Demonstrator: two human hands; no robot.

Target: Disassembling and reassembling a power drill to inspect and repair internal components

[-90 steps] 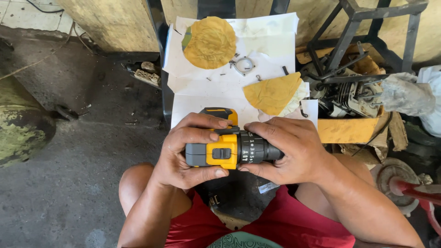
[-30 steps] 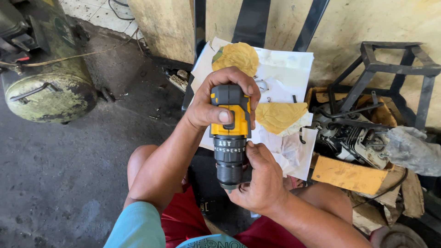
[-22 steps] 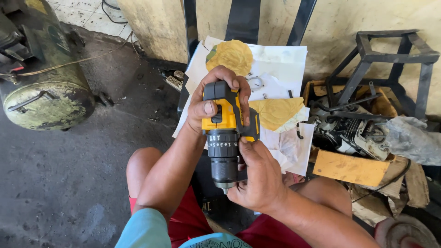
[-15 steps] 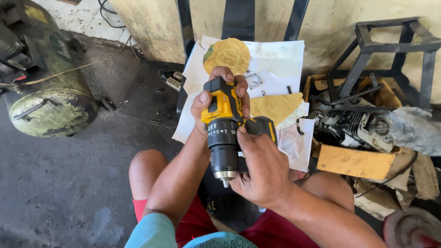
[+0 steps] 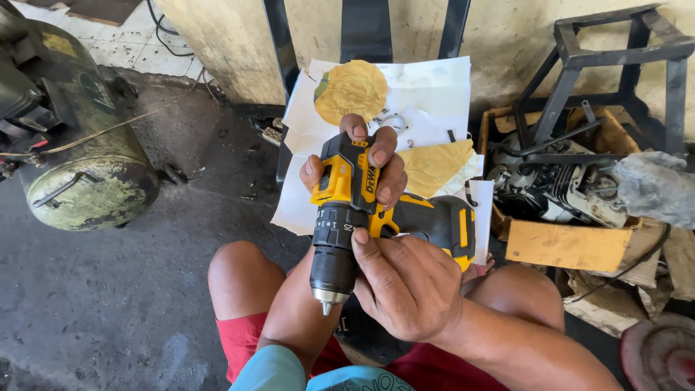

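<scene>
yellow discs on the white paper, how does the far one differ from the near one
The far yellow disc shows whole and round; the near yellow disc is partly hidden behind the cordless drill and looks folded or angular. The far one has a greenish edge; the near one is plain yellow. Both lie on white paper.

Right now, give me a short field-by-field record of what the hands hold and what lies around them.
tool: yellow and black cordless drill, chuck pointing toward the camera
left hand: wrapped around the drill's rear body
right hand: against the drill by its collar and handle
behind: white paper sheets with yellow sanding discs
left side: worn green tank
right side: engine parts, black metal frame
</scene>
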